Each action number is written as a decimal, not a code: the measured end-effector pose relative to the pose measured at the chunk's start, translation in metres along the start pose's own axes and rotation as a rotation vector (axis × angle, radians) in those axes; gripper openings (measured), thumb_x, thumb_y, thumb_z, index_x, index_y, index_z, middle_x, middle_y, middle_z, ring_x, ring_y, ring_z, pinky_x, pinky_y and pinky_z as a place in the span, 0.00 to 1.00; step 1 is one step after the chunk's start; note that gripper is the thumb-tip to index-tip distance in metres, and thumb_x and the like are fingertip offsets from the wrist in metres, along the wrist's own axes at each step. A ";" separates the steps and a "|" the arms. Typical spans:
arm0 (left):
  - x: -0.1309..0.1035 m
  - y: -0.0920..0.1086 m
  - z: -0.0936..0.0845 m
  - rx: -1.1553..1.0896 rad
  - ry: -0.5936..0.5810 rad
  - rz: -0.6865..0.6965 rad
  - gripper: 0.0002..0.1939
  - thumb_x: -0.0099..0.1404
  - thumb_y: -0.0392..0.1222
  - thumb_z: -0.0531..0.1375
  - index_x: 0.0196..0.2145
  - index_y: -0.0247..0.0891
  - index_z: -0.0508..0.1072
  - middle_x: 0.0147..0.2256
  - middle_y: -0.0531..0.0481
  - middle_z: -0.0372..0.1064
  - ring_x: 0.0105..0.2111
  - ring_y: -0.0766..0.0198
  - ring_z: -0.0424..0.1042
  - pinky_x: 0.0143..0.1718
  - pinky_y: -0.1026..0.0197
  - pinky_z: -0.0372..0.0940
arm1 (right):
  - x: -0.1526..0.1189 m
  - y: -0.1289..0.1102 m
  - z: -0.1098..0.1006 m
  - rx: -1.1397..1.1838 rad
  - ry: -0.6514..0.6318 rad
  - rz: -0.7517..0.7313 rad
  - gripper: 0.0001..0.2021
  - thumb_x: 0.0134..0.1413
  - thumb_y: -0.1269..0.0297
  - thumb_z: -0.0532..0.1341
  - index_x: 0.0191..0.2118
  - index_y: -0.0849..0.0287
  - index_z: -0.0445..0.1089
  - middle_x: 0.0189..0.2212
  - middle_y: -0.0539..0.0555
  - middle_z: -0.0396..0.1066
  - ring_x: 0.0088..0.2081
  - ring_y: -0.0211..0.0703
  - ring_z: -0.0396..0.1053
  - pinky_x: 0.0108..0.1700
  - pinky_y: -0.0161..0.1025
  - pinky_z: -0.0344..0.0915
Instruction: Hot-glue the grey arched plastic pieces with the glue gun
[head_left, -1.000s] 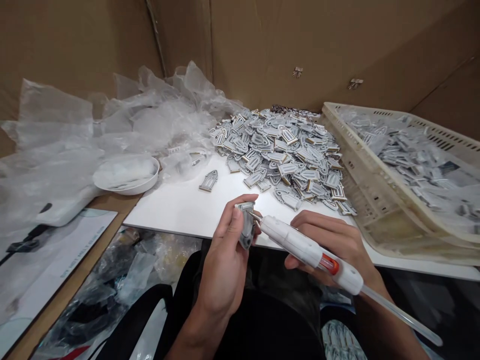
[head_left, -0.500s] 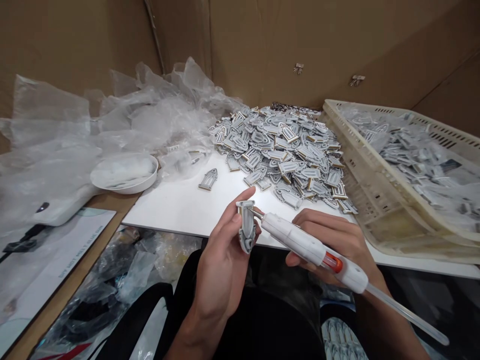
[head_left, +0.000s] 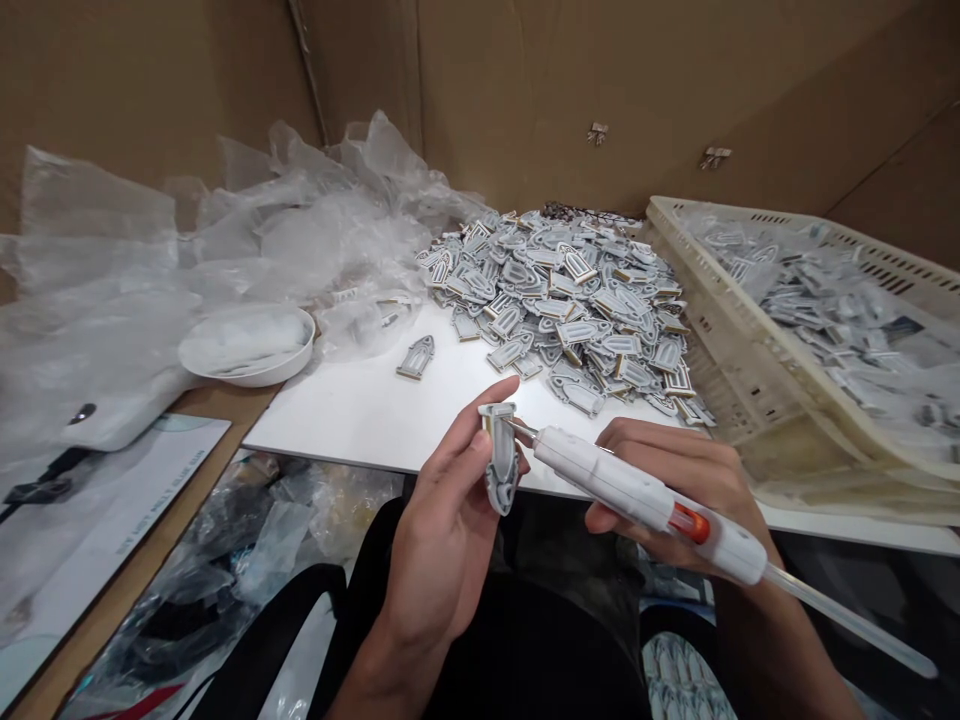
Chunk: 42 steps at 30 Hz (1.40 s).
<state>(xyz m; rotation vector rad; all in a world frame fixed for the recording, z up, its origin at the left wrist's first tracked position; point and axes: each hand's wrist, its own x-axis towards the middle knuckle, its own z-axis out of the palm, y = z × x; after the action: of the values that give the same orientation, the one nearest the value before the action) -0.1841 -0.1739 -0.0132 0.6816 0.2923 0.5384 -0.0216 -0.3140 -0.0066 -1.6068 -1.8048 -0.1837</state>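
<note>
My left hand (head_left: 448,510) grips a small grey-white arch-shaped plastic piece (head_left: 502,460) between thumb and fingers, hollow side up. My right hand (head_left: 675,480) is wrapped round a white pen-style hot glue gun (head_left: 622,485) with an orange part on its body. A translucent glue stick (head_left: 855,620) sticks out of its back end. The metal nozzle (head_left: 521,430) reaches the upper part of the piece; whether it touches is hard to tell. One similar loose piece (head_left: 416,357) lies on the white table beyond my hands.
Many like pieces form a heap (head_left: 562,300) on the white table (head_left: 337,420). A cream plastic crate (head_left: 720,370) with bagged pieces stands at the right. Clear plastic bags (head_left: 322,220) and a white bowl (head_left: 255,378) are at the left. Cardboard walls (head_left: 510,90) rise behind.
The glue gun and my right hand have shifted slightly right and down. The piece in my left hand has moved a little to the right and turned slightly.
</note>
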 end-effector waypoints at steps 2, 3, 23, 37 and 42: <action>-0.001 0.000 0.000 0.025 0.003 0.003 0.21 0.74 0.45 0.61 0.62 0.45 0.77 0.42 0.47 0.76 0.42 0.68 0.71 0.48 0.70 0.66 | 0.000 0.000 -0.001 0.010 -0.004 0.004 0.18 0.70 0.55 0.65 0.32 0.59 0.63 0.27 0.52 0.64 0.27 0.39 0.63 0.29 0.39 0.56; -0.001 0.000 0.000 0.036 0.006 0.004 0.21 0.74 0.46 0.61 0.62 0.45 0.77 0.42 0.47 0.76 0.41 0.68 0.71 0.47 0.70 0.66 | 0.000 0.000 -0.002 0.011 -0.005 0.003 0.18 0.70 0.55 0.65 0.33 0.59 0.63 0.26 0.51 0.64 0.27 0.39 0.63 0.29 0.39 0.56; -0.003 -0.008 0.001 0.044 -0.011 0.102 0.17 0.74 0.44 0.61 0.58 0.47 0.78 0.48 0.47 0.78 0.44 0.68 0.72 0.48 0.70 0.67 | 0.002 -0.021 -0.004 -0.059 0.024 0.061 0.19 0.73 0.53 0.62 0.32 0.61 0.70 0.29 0.54 0.67 0.30 0.39 0.65 0.32 0.37 0.58; -0.001 -0.008 0.001 0.001 -0.031 0.085 0.17 0.75 0.43 0.61 0.59 0.47 0.78 0.46 0.47 0.79 0.44 0.69 0.75 0.48 0.72 0.69 | -0.001 -0.016 -0.004 -0.021 0.017 0.040 0.17 0.70 0.54 0.65 0.33 0.61 0.67 0.28 0.53 0.69 0.30 0.38 0.65 0.33 0.36 0.58; -0.003 -0.006 0.001 -0.021 -0.054 0.092 0.16 0.75 0.42 0.61 0.58 0.46 0.80 0.43 0.48 0.79 0.43 0.70 0.76 0.48 0.73 0.69 | -0.001 -0.016 -0.005 -0.013 0.016 0.072 0.21 0.70 0.52 0.65 0.29 0.62 0.66 0.27 0.54 0.66 0.28 0.37 0.64 0.31 0.36 0.57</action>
<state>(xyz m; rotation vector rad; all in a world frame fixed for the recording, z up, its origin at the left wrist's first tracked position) -0.1834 -0.1799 -0.0160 0.6908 0.2055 0.6091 -0.0340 -0.3206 0.0022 -1.6719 -1.7343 -0.1760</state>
